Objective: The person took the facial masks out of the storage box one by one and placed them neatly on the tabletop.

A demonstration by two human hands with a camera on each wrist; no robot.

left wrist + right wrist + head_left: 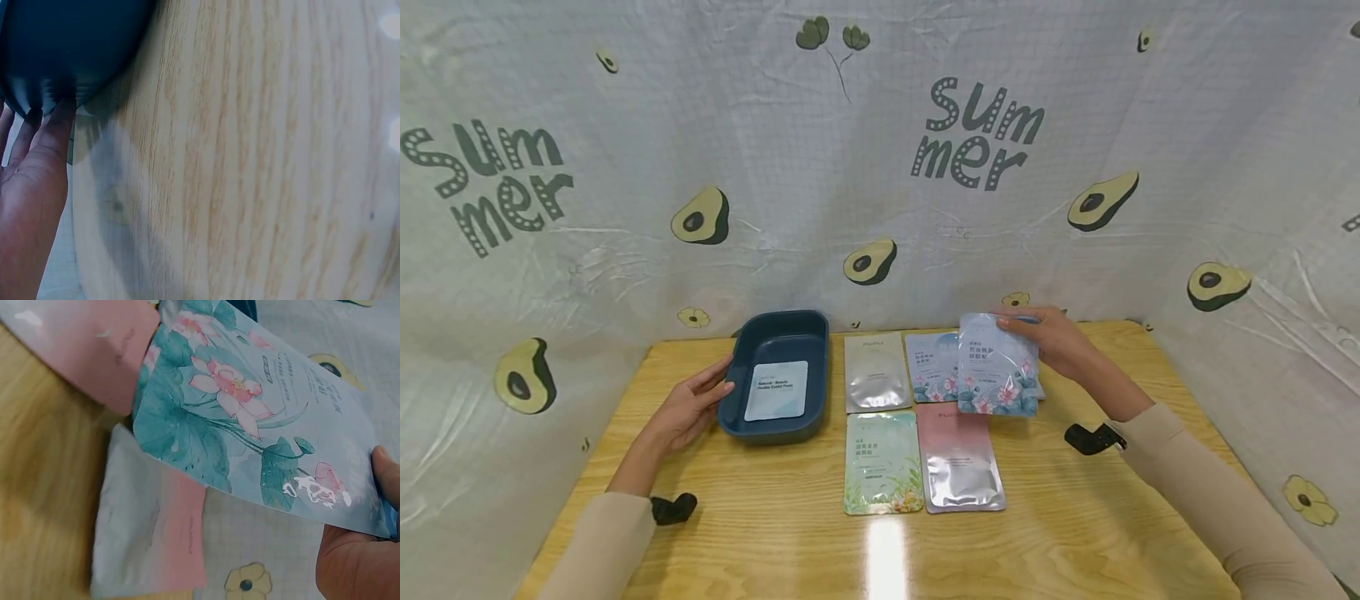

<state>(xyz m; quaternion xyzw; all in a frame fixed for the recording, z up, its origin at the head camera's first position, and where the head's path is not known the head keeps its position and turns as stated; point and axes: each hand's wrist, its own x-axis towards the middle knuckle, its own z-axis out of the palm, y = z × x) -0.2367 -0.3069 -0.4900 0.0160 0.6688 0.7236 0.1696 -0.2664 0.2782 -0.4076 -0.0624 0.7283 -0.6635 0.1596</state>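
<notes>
My right hand point(1051, 337) pinches the upper edge of a pale blue sheet-mask packet with pink lotus flowers point(997, 367). In the right wrist view, the thumb point(389, 478) lies over the edge of this raised packet. Fingers of my left hand point(688, 407) touch the left side of a dark blue plastic bin point(778, 436); the left wrist view has the fingertips point(62, 109) against its outer wall. Inside the bin lies a white double eyelid paste packet point(777, 392). Partly hidden behind the held packet is a white and pink packet point(150, 519).
Right of the bin lie a silver-beige packet point(877, 372), another blue lotus packet point(931, 367), a green packet point(883, 464) and a pink packet point(962, 462). They rest on a wooden table point(760, 517). A patterned white cloth point(790, 158) hangs behind the table.
</notes>
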